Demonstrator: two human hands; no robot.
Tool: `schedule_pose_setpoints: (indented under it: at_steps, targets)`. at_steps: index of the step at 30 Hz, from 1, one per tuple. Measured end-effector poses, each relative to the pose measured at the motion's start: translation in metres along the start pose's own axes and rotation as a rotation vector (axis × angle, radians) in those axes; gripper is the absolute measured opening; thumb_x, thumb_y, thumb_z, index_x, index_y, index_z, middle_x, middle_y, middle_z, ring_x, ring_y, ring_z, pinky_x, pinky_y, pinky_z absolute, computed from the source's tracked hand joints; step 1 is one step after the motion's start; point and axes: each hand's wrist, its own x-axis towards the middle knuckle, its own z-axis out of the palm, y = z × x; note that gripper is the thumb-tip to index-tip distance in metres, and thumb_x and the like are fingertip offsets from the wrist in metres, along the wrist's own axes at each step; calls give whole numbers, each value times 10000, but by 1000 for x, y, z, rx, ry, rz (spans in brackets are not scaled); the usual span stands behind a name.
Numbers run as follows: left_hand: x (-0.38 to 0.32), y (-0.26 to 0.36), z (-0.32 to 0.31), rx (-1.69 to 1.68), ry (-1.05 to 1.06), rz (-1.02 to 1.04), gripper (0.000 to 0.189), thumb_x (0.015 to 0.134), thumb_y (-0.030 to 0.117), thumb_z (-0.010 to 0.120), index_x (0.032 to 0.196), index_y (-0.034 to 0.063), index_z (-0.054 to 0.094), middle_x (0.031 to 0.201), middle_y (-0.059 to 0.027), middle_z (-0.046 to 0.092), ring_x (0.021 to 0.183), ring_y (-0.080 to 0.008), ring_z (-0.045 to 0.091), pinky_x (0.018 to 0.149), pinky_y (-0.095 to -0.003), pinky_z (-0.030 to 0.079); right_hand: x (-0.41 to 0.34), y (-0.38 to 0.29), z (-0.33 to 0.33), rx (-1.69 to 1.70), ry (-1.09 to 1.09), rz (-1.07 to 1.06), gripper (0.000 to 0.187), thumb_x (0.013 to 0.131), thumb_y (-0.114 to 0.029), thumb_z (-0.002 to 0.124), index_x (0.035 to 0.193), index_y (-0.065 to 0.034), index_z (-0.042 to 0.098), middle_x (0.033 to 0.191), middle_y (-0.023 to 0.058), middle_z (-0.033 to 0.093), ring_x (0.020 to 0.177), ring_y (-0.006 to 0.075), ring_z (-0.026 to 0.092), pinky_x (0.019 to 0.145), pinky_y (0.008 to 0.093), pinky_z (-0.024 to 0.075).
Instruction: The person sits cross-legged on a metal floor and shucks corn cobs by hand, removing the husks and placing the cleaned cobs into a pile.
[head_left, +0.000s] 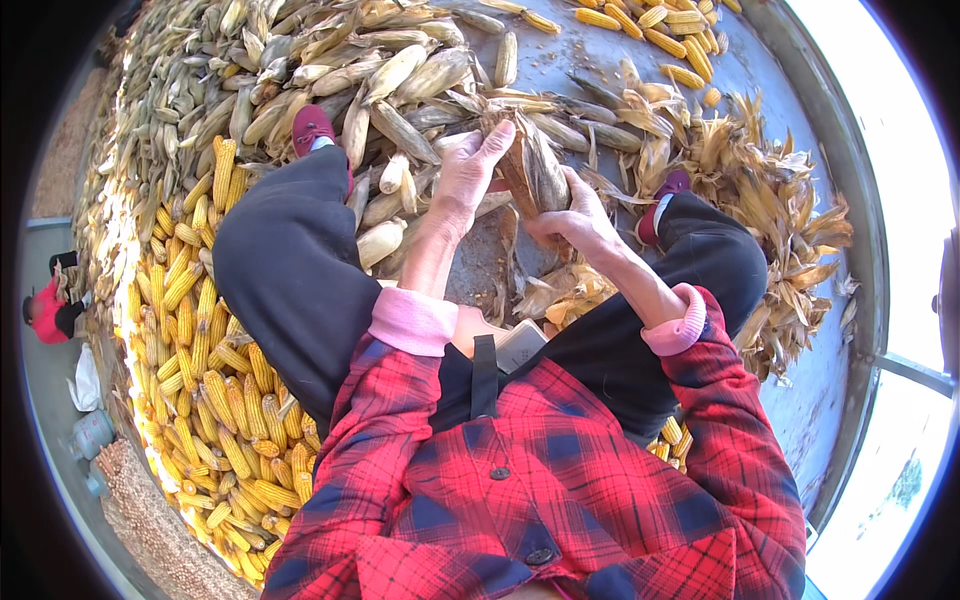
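Observation:
An ear of corn in its dry brown husk (546, 171) is held between my two hands, in front of my knees. My left hand (466, 166) grips its upper left side, thumb lying along the husk. Around the lower right end curl the fingers of my right hand (576, 213). No kernels show on this ear; part of it is hidden behind my fingers. Just beyond and left of my hands lies a heap of unhusked corn ears (405, 75). Loose torn husks (574, 289) lie below my right hand.
Husked yellow cobs (225, 420) are piled along my left side, and more husked cobs (679, 37) lie at the far right. A pile of stripped husks (772, 195) borders my right foot. Beyond it runs a raised edge (862, 247). Another person (51, 311) is at the far left.

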Motion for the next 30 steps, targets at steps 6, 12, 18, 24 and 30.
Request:
schedule_pose_setpoints:
  at_steps: [6,12,18,24,30]
  targets:
    - [-1,-12,6,76,24,70,251,933,240,586,1099,69,664,945,0,674,771,-83,631,641,-238,536,2,12,7,-57,55,-80,805,601,-61,786,1303,-49,392,1045,99,578,919,174,577,764,289,496]
    - [15,-40,1,156,106,122,190,893,127,566,928,-6,698,745,-23,661,646,-72,600,593,-239,520,0,25,7,-199,119,-140,834,573,-40,772,1309,-43,381,1042,110,578,952,208,572,819,312,482]
    - [25,-72,-4,127,268,94,202,822,37,516,903,-24,691,755,-43,671,634,-149,612,615,-292,505,-2,26,11,-165,64,-64,842,569,-19,758,1319,-46,378,1041,105,582,970,208,566,862,325,461]
    - [27,-77,-7,-514,347,-159,230,917,47,458,1095,0,595,977,-101,652,872,-232,635,817,-386,511,6,20,13,91,-40,-8,802,668,-51,780,1348,-81,355,1120,72,559,1047,180,529,903,319,430]
    - [29,-64,-8,-805,286,-171,271,951,79,348,1096,11,566,1019,-123,627,950,-259,605,919,-465,467,21,28,13,517,-160,-67,738,808,-296,742,1393,-94,339,1285,70,518,1209,209,475,1017,382,362]
